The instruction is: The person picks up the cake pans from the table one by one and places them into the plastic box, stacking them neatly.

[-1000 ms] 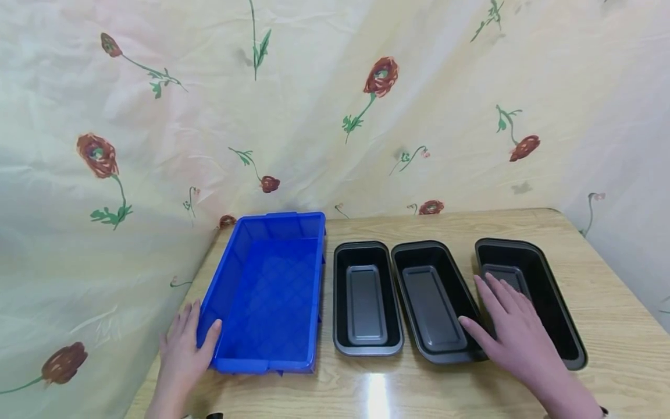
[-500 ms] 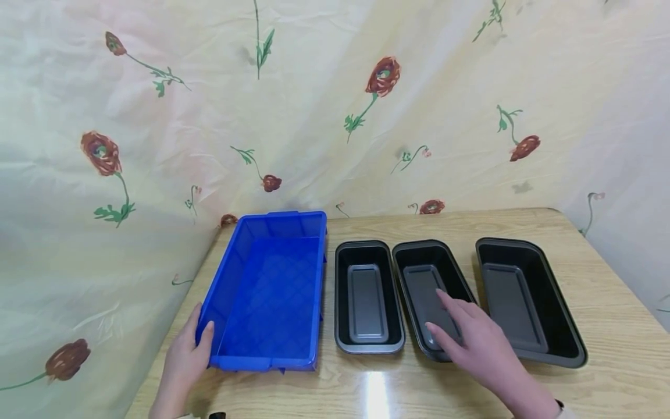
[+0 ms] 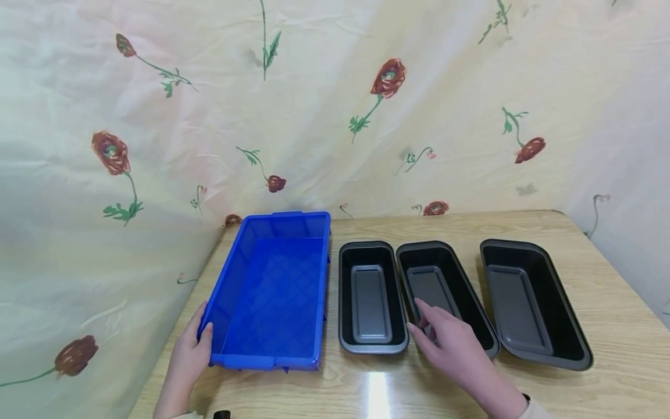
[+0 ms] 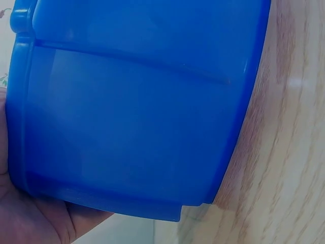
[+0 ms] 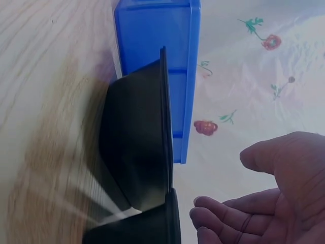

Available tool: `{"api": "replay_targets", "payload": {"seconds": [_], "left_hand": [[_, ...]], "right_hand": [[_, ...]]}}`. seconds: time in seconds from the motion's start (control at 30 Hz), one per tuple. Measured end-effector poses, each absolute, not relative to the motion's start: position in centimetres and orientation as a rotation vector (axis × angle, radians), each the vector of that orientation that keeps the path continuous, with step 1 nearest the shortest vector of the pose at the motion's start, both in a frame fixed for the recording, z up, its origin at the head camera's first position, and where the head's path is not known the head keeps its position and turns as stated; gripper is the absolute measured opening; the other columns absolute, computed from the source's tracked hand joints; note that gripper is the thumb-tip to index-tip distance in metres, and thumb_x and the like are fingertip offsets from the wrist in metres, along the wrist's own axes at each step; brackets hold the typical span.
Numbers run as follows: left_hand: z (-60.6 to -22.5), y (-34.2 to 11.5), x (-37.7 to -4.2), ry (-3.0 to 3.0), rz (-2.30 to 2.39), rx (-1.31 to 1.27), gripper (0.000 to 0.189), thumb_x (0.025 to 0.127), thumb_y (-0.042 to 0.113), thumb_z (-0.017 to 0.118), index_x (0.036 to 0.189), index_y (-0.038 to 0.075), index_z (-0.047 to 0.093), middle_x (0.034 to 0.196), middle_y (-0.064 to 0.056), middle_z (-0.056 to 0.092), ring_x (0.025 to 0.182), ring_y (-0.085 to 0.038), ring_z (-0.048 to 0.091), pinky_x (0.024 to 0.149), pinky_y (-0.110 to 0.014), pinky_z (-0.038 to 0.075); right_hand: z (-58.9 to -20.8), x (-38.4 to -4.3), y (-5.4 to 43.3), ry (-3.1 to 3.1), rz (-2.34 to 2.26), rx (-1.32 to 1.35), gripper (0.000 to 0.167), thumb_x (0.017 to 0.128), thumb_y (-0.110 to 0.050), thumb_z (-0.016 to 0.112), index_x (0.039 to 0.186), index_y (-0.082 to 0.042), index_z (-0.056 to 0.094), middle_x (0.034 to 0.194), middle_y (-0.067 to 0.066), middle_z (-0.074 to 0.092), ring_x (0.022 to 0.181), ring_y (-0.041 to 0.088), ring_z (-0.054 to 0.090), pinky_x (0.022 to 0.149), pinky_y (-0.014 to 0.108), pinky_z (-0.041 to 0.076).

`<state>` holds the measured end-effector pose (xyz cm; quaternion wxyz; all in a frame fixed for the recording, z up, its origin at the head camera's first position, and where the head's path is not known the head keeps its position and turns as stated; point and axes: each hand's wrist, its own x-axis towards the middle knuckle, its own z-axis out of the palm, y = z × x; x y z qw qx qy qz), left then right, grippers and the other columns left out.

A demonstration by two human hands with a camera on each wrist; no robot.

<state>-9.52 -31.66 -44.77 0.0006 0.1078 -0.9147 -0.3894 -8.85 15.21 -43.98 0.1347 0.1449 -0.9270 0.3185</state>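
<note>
My left hand [image 3: 188,349] grips the near left corner of a shallow blue plastic crate [image 3: 277,291], thumb at the rim and fingers round the outside wall. The left wrist view shows the blue end wall [image 4: 127,117] close up, with the palm [image 4: 30,218] at its corner. My right hand [image 3: 450,340] hovers with nothing in it over the near end of the middle black loaf pan [image 3: 431,285]. Its fingertips are near the right rim of the left loaf pan [image 3: 371,302]. In the right wrist view, thumb and fingers stand apart above the pan rims.
A third loaf pan [image 3: 523,308] sits farther right, angled on the wooden table [image 3: 602,291]. The left pan lies beside the crate with a narrow gap. A flowered cloth [image 3: 314,116] hangs behind the table. A small dark object [image 3: 222,414] shows at the bottom edge.
My right hand has moved left from between the right and middle pans to over the middle pan's near end. My left hand's fingers have gone from beside the crate to round its corner.
</note>
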Motion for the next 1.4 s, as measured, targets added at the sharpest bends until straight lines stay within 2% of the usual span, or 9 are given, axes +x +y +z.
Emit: {"api": "replay_targets", "payload": {"seconds": [0.33,0.6,0.9,1.03,1.13,1.23,1.4], "left_hand": [[-44.9,-31.7,-9.6,-2.848,-1.240,0.336,0.055,0.112,0.012,0.037,0.163,0.000,0.021,0.160,-0.037,0.024,0.145,-0.057,0.025,0.117,-0.069,0.023],[-44.9,-31.6,-9.6,-2.841,-1.261,0.349,0.056,0.112,0.011,0.036,0.164,0.000,0.020,0.161,-0.037,0.022,0.146,-0.057,0.024,0.117,-0.069,0.022],[-45.0,-31.7,-9.6,-2.838,-1.301,0.358,0.056,0.111,0.009,0.035,0.164,0.001,0.017,0.162,-0.036,0.020,0.146,-0.057,0.023,0.117,-0.069,0.021],[-45.1,-31.7,-9.6,-2.842,-1.305,0.373,0.057,0.111,0.009,0.035,0.164,0.001,0.017,0.163,-0.036,0.019,0.147,-0.057,0.021,0.118,-0.068,0.021],[-45.2,-31.7,-9.7,-2.845,-1.308,0.384,0.057,0.111,0.009,0.034,0.165,0.001,0.016,0.163,-0.036,0.019,0.147,-0.057,0.021,0.118,-0.069,0.021],[-45.2,-31.7,-9.7,-2.846,-1.311,0.389,0.056,0.112,0.010,0.034,0.165,0.002,0.016,0.163,-0.036,0.019,0.147,-0.057,0.022,0.117,-0.069,0.022],[-45.1,-31.6,-9.7,-2.838,-1.320,0.387,0.057,0.112,0.011,0.034,0.165,0.002,0.016,0.163,-0.036,0.019,0.147,-0.057,0.022,0.116,-0.070,0.023]], "right_hand": [[-44.2,-8.9,14.6,-2.747,0.915,0.379,0.046,0.093,-0.014,0.079,0.132,0.007,0.065,0.080,-0.009,0.059,0.057,-0.002,0.041,0.049,0.022,0.042],[-44.5,-9.0,14.4,-2.767,0.826,0.379,0.046,0.093,-0.017,0.079,0.130,0.007,0.067,0.077,-0.010,0.058,0.058,0.000,0.042,0.051,0.023,0.042],[-44.8,-8.9,13.7,-2.798,0.767,0.375,0.046,0.092,-0.019,0.079,0.129,0.007,0.067,0.075,-0.009,0.056,0.055,0.002,0.041,0.048,0.023,0.040],[-44.8,-8.8,13.3,-2.831,0.692,0.372,0.048,0.092,-0.020,0.080,0.129,0.007,0.067,0.077,-0.003,0.061,0.056,0.008,0.047,0.048,0.026,0.044],[-44.7,-8.8,13.0,-2.852,0.641,0.373,0.049,0.091,-0.020,0.080,0.128,0.008,0.066,0.089,0.010,0.071,0.058,0.017,0.058,0.050,0.033,0.052],[-44.8,-8.8,12.6,-2.862,0.587,0.375,0.050,0.089,-0.020,0.081,0.127,0.009,0.067,0.105,0.022,0.074,0.062,0.023,0.066,0.052,0.038,0.056],[-45.0,-8.9,12.0,-2.875,0.526,0.351,0.051,0.087,-0.019,0.083,0.126,0.009,0.067,0.097,0.019,0.075,0.050,0.012,0.050,0.042,0.027,0.044]]}}
